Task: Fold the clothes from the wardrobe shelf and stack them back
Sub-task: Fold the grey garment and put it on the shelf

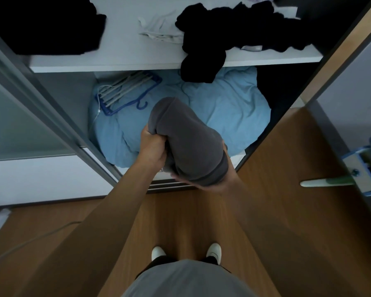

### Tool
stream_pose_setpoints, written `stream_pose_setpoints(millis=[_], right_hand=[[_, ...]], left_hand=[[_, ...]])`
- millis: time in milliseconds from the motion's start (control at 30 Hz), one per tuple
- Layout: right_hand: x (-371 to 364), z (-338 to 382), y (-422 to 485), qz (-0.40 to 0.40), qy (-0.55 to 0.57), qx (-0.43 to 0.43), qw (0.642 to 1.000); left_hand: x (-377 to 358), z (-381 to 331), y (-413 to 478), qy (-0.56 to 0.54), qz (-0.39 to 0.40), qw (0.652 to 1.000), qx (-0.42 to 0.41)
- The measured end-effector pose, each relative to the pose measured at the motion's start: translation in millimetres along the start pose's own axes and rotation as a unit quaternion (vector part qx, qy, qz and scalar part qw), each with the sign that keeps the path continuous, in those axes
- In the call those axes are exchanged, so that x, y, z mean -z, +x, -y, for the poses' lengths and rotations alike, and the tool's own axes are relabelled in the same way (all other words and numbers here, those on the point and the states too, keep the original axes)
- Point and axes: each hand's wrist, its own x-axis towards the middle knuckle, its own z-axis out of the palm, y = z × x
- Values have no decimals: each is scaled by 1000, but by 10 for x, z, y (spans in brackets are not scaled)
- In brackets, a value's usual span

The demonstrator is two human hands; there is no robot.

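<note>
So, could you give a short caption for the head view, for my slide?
Left hand and right hand hold a folded grey garment in front of the open wardrobe.

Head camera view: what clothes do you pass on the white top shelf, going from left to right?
black pile of clothes → pale crumpled garment → crumpled black clothes, which hang over the shelf's front edge.

Right hand [227, 179] mostly under grey garment [186, 142]
</note>
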Motion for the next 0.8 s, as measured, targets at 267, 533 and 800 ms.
stream_pose_setpoints(millis=[267,533,800], right_hand=[[25,352,-106,167,-48,246,954],[-482,368,-527,269,-120,385,875],[-939,399,-727,195,-263,441,835]], left_hand=[[489,-388,101,80,144,981,-98],[837,-551,241,-79,152,977,127],[1119,-1500,609,-37,207,977,41]])
